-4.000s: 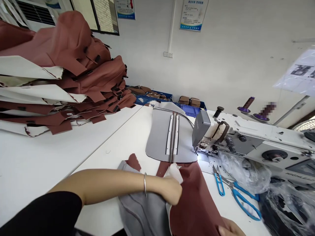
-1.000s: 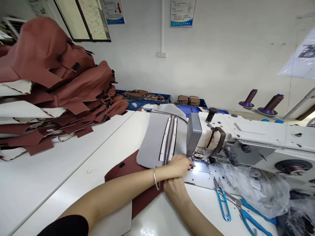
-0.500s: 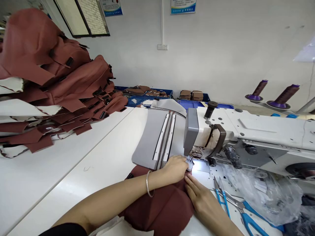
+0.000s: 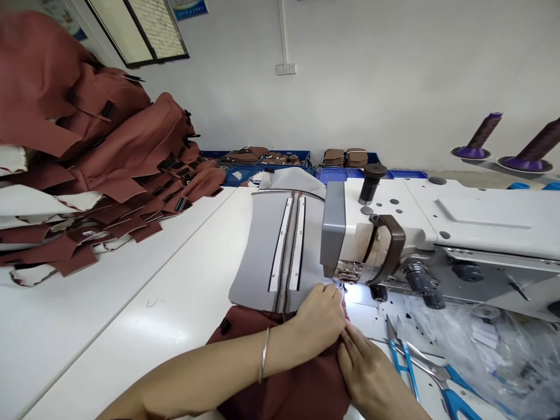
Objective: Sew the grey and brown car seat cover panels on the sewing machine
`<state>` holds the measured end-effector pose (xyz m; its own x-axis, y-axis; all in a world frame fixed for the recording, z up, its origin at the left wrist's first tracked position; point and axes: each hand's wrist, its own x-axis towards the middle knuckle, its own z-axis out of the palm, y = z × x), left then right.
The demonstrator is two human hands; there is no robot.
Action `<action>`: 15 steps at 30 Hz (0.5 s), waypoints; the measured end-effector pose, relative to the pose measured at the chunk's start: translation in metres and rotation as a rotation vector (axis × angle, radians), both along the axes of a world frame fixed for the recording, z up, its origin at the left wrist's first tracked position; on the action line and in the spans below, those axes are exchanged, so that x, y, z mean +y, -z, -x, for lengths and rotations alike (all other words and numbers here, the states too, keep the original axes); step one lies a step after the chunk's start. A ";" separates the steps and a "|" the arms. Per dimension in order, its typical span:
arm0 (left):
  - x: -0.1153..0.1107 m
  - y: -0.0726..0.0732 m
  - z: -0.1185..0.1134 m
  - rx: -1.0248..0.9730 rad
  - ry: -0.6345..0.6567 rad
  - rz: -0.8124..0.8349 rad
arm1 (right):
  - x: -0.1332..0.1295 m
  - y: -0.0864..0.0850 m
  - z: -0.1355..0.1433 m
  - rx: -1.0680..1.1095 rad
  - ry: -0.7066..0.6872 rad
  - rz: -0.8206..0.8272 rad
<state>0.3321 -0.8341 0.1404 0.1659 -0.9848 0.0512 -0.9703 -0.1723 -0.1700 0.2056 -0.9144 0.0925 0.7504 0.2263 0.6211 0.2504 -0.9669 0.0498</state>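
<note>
A sewing machine (image 4: 335, 227) stands right of centre, its needle area lit. Just in front of it, my left hand (image 4: 321, 318) is closed on the edge of a maroon leather cover (image 4: 297, 391), fingers bent. My right hand (image 4: 371, 370) pinches the same edge from the right, its fingertips meeting those of my left. Beyond the maroon part lies a grey panel (image 4: 258, 251) with two white strips (image 4: 280, 245) along a middle seam. A black clip (image 4: 225, 325) grips the maroon edge at the left. The edge between my fingers is hidden.
Blue-handled scissors (image 4: 455, 396) and thread snips (image 4: 405, 361) lie right of my right hand, beside clear plastic bags (image 4: 503, 350). Maroon covers (image 4: 118, 157) are heaped on the white table (image 4: 175, 315) at left. Blue crates (image 4: 245, 175) stand behind; thread cones (image 4: 483, 129) are at upper right.
My hands have drawn back slightly from the needle and come together. The fingers of my right hand, flatter before, now pinch the edge. The camera view has also shifted a little.
</note>
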 end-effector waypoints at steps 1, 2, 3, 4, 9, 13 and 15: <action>-0.001 0.002 0.001 -0.015 0.002 0.002 | 0.000 -0.001 -0.001 0.000 -0.003 0.000; -0.001 0.003 0.001 -0.033 0.002 0.001 | 0.000 -0.002 -0.002 0.005 -0.008 -0.002; -0.002 0.004 0.002 -0.050 0.005 -0.006 | -0.001 -0.003 -0.003 0.020 -0.013 -0.005; -0.002 0.004 0.003 -0.062 0.010 -0.018 | -0.002 -0.004 -0.003 0.035 -0.015 -0.012; -0.007 0.006 0.005 -0.064 0.048 -0.095 | -0.007 -0.001 -0.006 0.143 -0.024 -0.011; -0.013 0.012 0.001 -0.033 0.054 -0.090 | -0.009 0.007 -0.010 0.159 -0.006 0.014; -0.013 0.012 -0.003 -0.011 0.027 -0.068 | -0.011 0.010 -0.011 0.159 0.013 0.019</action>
<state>0.3351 -0.8476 0.1289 0.1388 -0.9902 -0.0141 -0.9724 -0.1336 -0.1915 0.2167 -0.9249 0.0827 0.8419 0.2265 0.4898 0.2442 -0.9693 0.0284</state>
